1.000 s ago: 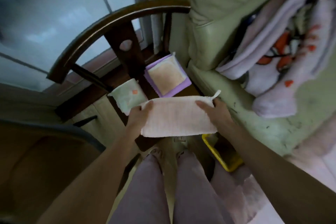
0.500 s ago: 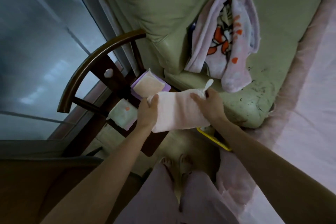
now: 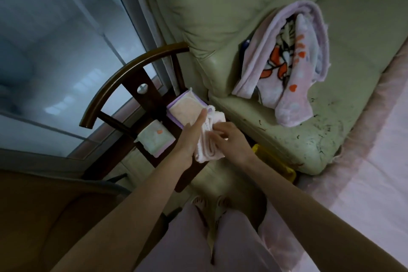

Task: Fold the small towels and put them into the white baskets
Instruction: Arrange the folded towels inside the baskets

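towels first, largest thing to smallest; pale green sofa [image 3: 276, 17] fills the upper right, its seat edge scuffed with dark flecks; pink bedding [image 3: 364, 183] runs down the right side; window glass [image 3: 55, 40] takes the upper left; dark wooden chair [image 3: 132, 77] with a curved back rail stands between window and sofa; pink blanket [image 3: 293, 66] with an orange cartoon print lies bunched on the sofa seat; person's legs in pale purple trousers [image 3: 209, 245] at bottom centre, bare toes just visible above them; yellow container [image 3: 273, 161] partly hidden under the right forearm, beside the sofa front; peach towel with purple border [image 3: 185, 110] lies folded flat on the chair seat by the backrest; green towel [image 3: 154, 139] with an orange mark and purple edge lies folded on the chair seat, left of it, apart from it; pink towel [image 3: 209, 148] is held in the air over the chair seat, folded into layers, edges showing at its lower end; left hand [image 3: 192, 137] has fingers straight and together, flat against the towel's left side, index tip reaching over the peach towel; right hand [image 3: 229, 139] has fingers curled, pinching the towel's layers from the right; no white basket identifiable in view.
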Demonstrator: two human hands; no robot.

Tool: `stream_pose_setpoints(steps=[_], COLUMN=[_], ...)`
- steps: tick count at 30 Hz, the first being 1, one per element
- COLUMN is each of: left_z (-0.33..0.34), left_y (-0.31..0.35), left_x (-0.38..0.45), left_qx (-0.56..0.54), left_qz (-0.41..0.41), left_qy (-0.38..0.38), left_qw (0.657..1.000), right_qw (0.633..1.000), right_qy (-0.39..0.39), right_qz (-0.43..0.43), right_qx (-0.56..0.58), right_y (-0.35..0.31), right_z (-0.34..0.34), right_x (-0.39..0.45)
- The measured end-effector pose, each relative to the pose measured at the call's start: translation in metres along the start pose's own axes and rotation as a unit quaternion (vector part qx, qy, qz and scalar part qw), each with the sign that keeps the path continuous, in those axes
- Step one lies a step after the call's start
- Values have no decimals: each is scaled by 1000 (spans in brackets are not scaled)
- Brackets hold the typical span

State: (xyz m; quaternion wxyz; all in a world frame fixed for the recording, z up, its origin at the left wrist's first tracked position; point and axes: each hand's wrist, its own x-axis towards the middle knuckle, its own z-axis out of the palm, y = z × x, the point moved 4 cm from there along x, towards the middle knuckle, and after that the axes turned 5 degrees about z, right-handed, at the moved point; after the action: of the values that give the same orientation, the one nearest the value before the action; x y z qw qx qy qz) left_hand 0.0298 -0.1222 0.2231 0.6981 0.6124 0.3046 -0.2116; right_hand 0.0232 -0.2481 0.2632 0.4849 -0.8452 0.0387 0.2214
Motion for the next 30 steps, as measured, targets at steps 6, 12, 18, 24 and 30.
stream_pose_setpoints(steps=[6, 12, 18, 24, 30], left_z=[-71, -182, -265, -299, -297], left_y=[-44, -110, -158, -181, -177], left_x=[30, 51, 64, 92, 108], left_qx=[114, 82, 144, 107, 96], left_qz=[-16, -84, -64, -55, -67], left_qy=[102, 218, 297, 305, 281], left_qw=[988, 969, 942, 945, 953], right_qw=[970, 965, 969, 965, 945], right_qy=[-244, -223, -151, -127, -176], right_qz=[22, 126, 163, 206, 276], right_qx=[0, 55, -108, -96, -18], right_y=[29, 70, 106, 136, 150], right_z=[82, 161, 246, 311, 328], right_x=[34, 94, 208, 286, 299])
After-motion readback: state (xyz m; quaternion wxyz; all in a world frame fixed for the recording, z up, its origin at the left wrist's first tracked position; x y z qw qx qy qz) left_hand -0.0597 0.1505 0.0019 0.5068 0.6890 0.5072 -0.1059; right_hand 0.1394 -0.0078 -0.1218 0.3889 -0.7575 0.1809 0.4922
